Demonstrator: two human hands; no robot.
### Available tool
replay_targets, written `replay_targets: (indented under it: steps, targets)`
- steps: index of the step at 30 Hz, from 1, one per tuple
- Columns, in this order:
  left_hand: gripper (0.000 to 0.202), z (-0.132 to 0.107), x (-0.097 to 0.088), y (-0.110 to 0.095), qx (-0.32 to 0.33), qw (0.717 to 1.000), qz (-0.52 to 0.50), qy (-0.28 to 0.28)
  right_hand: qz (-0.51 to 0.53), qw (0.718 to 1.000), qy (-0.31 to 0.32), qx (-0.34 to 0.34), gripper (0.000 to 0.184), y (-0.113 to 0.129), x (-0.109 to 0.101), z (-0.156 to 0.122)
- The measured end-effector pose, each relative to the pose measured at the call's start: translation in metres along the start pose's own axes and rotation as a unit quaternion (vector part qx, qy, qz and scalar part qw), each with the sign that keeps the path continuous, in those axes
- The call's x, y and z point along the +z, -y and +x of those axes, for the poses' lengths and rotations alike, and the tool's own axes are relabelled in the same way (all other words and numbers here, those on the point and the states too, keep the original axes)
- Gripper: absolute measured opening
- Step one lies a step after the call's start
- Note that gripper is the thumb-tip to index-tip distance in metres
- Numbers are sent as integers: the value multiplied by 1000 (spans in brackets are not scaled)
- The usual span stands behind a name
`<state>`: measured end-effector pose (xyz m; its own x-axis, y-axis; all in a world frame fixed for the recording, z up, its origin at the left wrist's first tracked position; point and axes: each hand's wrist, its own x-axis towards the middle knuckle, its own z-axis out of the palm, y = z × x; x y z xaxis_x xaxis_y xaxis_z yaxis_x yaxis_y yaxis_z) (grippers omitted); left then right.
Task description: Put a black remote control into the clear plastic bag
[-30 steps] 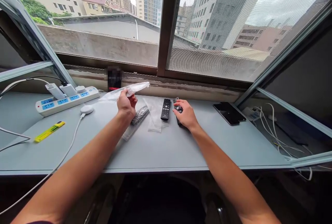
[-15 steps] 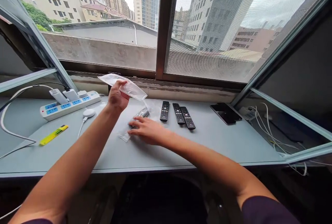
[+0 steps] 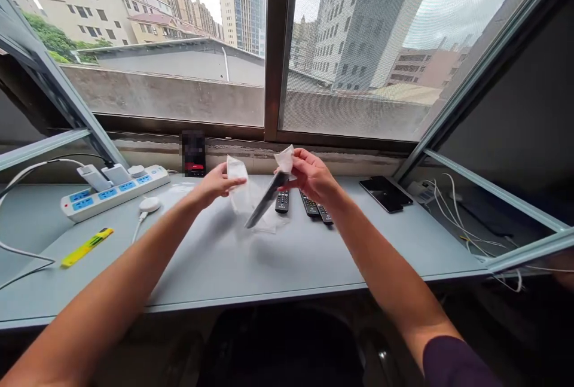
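In the head view my left hand (image 3: 216,186) pinches the edge of a clear plastic bag (image 3: 237,173) above the desk. My right hand (image 3: 314,175) grips the whitish top of a plastic sleeve, from which a dark remote control (image 3: 268,199) hangs at a slant, its lower end toward the left. Motion blurs this remote, and its buttons do not show. Behind and below my right hand lie three black remotes: one remote (image 3: 282,202) by itself, a second remote (image 3: 309,204) and a third remote (image 3: 326,215) side by side, all partly hidden.
A white power strip (image 3: 114,192) with plugs and a round white charger (image 3: 149,204) stand at left, near a yellow utility knife (image 3: 86,247). A phone (image 3: 194,155) leans at the window wall. Dark devices (image 3: 385,193) lie at right beside loose white cables (image 3: 466,228).
My right hand has lifted the bagged remote off the desk and moved up and right. My left hand has come lower and right with its plastic bag. The leaning phone is now uncovered.
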<state>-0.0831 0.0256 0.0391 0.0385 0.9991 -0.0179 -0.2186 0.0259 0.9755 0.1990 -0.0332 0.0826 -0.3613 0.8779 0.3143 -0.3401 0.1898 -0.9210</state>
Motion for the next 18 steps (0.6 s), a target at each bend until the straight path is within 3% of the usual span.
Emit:
replay_targets:
  steps: [1,3,5,7,8,10,12,15,18]
  targets:
    - [63,-4,3,8,-6,998,69,10,9,1000,-15,-8,31,8,-11,-2]
    - [56,-12,8,18,62,986,154,-33,13,998,-54,-41,32,18,-25,-9]
    - [34,-21,15,18,175,960,192,-99,-9,991,-103,-84,32,18,-27,-18]
    - [25,-27,27,11,210,956,190,-78,-52,977,-155,-134,32,10,-20,-26]
    - [32,-29,35,7,185,969,159,-35,-82,969,-173,-155,32,3,-15,-29]
    - [48,-30,54,0,74,995,38,58,-168,958,-165,-163,35,-14,-5,-35]
    - [53,-29,71,0,-38,992,-55,110,-260,946,-118,-154,41,-31,2,-41]
    - [43,-27,86,12,-86,987,-88,102,-335,924,-43,-177,49,-49,5,-52]
    - [36,-28,87,26,-89,987,-96,90,-348,922,0,-172,50,-53,5,-62]
